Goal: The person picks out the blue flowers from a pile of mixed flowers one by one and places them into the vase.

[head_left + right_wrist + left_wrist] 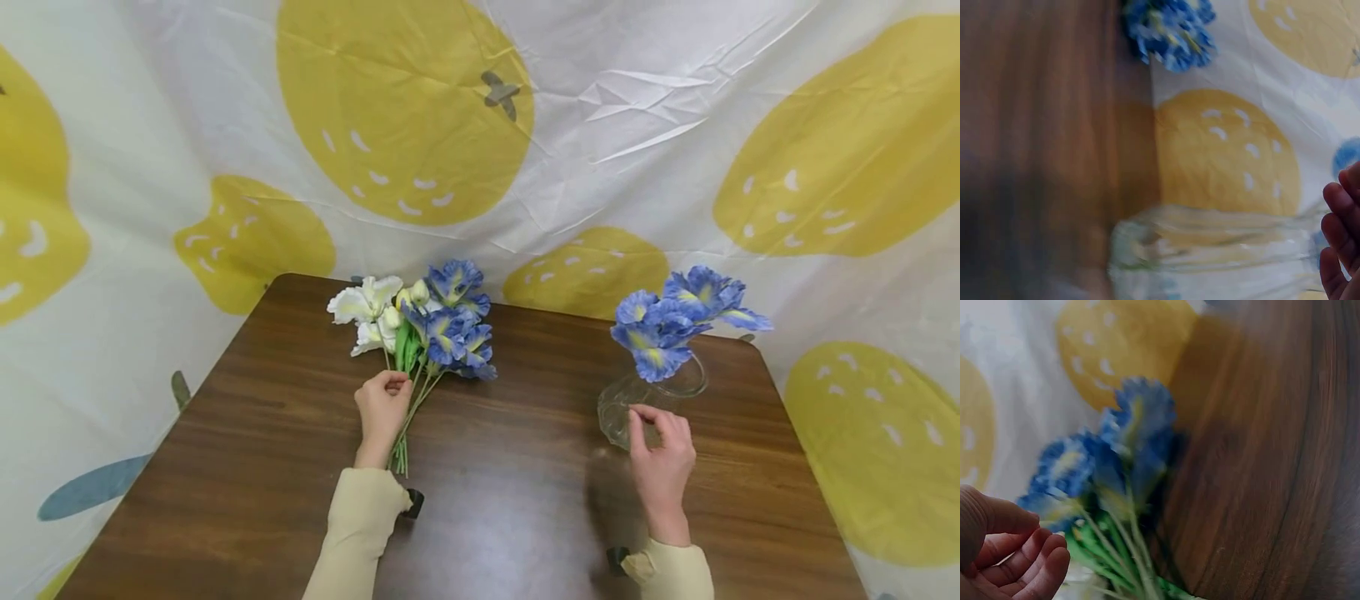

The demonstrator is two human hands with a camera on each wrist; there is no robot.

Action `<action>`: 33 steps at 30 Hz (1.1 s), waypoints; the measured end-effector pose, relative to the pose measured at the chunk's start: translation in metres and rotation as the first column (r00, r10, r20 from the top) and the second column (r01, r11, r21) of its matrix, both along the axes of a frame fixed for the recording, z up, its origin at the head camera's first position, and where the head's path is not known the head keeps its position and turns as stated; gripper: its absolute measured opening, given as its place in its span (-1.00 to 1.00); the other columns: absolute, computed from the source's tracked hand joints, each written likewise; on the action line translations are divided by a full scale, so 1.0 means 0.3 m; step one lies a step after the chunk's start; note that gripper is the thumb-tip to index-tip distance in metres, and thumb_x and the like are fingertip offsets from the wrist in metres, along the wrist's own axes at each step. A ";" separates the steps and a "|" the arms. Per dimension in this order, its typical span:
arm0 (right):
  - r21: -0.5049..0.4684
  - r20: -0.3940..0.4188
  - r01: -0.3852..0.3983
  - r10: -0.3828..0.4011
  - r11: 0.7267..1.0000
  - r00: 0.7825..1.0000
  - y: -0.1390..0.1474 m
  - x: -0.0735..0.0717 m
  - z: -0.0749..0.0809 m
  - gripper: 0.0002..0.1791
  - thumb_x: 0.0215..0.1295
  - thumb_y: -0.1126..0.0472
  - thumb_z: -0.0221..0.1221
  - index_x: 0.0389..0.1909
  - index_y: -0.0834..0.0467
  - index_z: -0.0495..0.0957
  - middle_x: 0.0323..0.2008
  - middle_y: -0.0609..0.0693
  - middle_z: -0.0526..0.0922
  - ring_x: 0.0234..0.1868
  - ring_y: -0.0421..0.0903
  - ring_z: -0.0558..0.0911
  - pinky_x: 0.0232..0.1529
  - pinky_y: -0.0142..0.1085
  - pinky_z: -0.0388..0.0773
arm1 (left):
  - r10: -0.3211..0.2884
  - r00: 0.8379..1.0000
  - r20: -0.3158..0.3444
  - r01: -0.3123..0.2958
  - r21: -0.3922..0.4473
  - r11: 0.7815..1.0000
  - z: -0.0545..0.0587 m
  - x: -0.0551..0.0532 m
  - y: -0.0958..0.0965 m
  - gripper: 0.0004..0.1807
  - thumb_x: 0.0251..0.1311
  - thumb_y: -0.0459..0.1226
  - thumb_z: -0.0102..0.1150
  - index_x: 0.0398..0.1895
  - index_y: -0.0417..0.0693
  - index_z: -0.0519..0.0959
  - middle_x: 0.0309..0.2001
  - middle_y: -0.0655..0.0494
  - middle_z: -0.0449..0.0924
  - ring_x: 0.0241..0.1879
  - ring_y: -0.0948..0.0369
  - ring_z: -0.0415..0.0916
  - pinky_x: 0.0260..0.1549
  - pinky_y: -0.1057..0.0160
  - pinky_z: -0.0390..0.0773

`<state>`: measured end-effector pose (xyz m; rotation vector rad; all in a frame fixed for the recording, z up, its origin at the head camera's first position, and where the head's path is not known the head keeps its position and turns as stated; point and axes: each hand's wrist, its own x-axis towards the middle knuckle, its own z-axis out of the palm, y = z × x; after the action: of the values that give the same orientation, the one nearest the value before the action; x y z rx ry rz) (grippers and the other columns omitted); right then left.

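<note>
On the left of the head view lies a bunch of flowers: white blooms beside blue irises, with green stems gathered toward me. My left hand is over the stems, fingers loosely curled and thumb near the fingertips. The left wrist view shows nothing between them, the blue irises beyond. At the right, a clear glass vase stands beneath more blue irises. My right hand is in front of it, thumb and forefinger close together. In the right wrist view, its fingers are beside the vase, holding nothing visible.
A brown wooden table lies under everything. A white cloth with yellow fruit prints hangs behind and at both sides, close to the table's edges. Dark wrist straps show at both pale yellow sleeves.
</note>
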<state>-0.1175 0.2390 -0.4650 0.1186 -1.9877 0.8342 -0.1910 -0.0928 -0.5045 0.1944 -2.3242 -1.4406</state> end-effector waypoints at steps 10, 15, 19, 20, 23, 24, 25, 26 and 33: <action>0.003 0.080 -0.061 0.061 0.998 0.995 -0.094 0.061 -0.119 -0.97 0.04 0.44 0.28 -0.47 0.29 0.62 -0.57 0.04 0.61 -0.51 -0.04 0.45 -0.45 -0.42 0.35 | -0.014 0.993 0.119 0.025 -0.092 0.995 -0.066 -0.111 0.006 -0.87 0.08 -0.43 0.24 -0.33 -0.38 0.64 -0.41 -0.21 0.64 -0.39 -0.05 0.59 -0.34 0.02 0.58; 0.014 0.076 -0.078 0.077 0.997 0.994 -0.112 0.069 -0.138 -0.91 -0.01 0.48 0.29 -0.47 0.27 0.62 -0.57 0.02 0.61 -0.52 -0.06 0.45 -0.49 -0.35 0.37 | 0.004 0.991 0.134 0.011 -0.111 0.994 -0.081 -0.132 0.010 -0.89 0.04 -0.41 0.26 -0.39 -0.35 0.65 -0.46 -0.16 0.65 -0.43 -0.03 0.60 -0.33 0.04 0.57; 0.011 0.078 -0.096 0.094 0.995 0.992 -0.118 0.072 -0.142 -0.98 0.07 0.42 0.28 -0.47 0.29 0.62 -0.58 0.02 0.60 -0.52 -0.04 0.45 -0.49 -0.31 0.39 | 0.005 0.988 0.153 0.014 -0.126 0.992 -0.081 -0.137 0.012 -0.91 0.04 -0.40 0.25 -0.43 -0.31 0.66 -0.49 -0.12 0.65 -0.45 -0.01 0.59 -0.36 0.04 0.57; 0.011 0.078 -0.099 0.098 0.995 0.992 -0.119 0.073 -0.143 -0.97 0.08 0.41 0.28 -0.48 0.30 0.62 -0.58 0.02 0.60 -0.52 -0.03 0.45 -0.49 -0.29 0.40 | 0.003 0.988 0.155 0.018 -0.133 0.991 -0.081 -0.136 0.013 -0.91 0.04 -0.40 0.24 -0.44 -0.30 0.67 -0.50 -0.12 0.65 -0.46 -0.02 0.58 -0.37 0.03 0.57; 0.007 0.092 -0.103 0.102 0.995 0.991 -0.120 0.073 -0.146 -0.95 0.11 0.39 0.26 -0.48 0.29 0.61 -0.59 0.02 0.59 -0.53 0.01 0.46 -0.49 -0.29 0.40 | 0.003 0.986 0.165 0.021 -0.140 0.990 -0.078 -0.135 0.013 -0.91 0.04 -0.40 0.22 -0.46 -0.28 0.67 -0.51 -0.11 0.64 -0.47 -0.02 0.57 -0.40 0.03 0.56; 0.009 0.095 -0.102 0.101 0.995 0.990 -0.119 0.073 -0.148 -0.96 0.11 0.38 0.26 -0.48 0.28 0.61 -0.59 0.02 0.58 -0.53 0.02 0.46 -0.49 -0.30 0.39 | 0.001 0.985 0.170 0.023 -0.141 0.990 -0.077 -0.135 0.014 -0.91 0.05 -0.40 0.21 -0.46 -0.28 0.67 -0.51 -0.10 0.64 -0.48 -0.01 0.57 -0.41 0.03 0.56; 0.011 0.100 -0.101 0.100 0.995 0.990 -0.118 0.074 -0.150 -0.96 0.12 0.37 0.26 -0.48 0.28 0.62 -0.59 0.02 0.58 -0.53 0.02 0.47 -0.48 -0.33 0.39 | 0.001 0.985 0.170 0.023 -0.142 0.990 -0.075 -0.135 0.014 -0.91 0.05 -0.40 0.21 -0.46 -0.28 0.67 -0.52 -0.11 0.64 -0.48 -0.02 0.57 -0.41 0.04 0.56; 0.010 0.100 -0.098 0.096 0.995 0.990 -0.117 0.073 -0.153 -0.96 0.12 0.37 0.26 -0.48 0.27 0.62 -0.60 0.01 0.58 -0.53 0.02 0.47 -0.47 -0.36 0.39 | 0.003 0.986 0.169 0.022 -0.144 0.989 -0.075 -0.135 0.014 -0.90 0.04 -0.40 0.20 -0.47 -0.27 0.67 -0.52 -0.10 0.63 -0.48 -0.01 0.56 -0.41 0.04 0.56; 0.019 0.098 -0.101 0.099 0.995 0.990 -0.115 0.073 -0.158 -0.96 0.04 0.43 0.28 -0.49 0.27 0.61 -0.60 0.01 0.58 -0.52 -0.02 0.46 -0.45 -0.45 0.37 | 0.011 0.996 0.090 0.001 -0.129 0.992 -0.060 -0.133 0.012 -0.89 0.02 -0.42 0.17 -0.48 -0.30 0.67 -0.54 -0.12 0.63 -0.49 -0.02 0.57 -0.41 0.03 0.56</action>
<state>-0.0957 0.2046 -0.5123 0.1960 -2.0978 0.8951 -0.2308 -0.0891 -0.5225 0.2332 -2.4775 -1.2990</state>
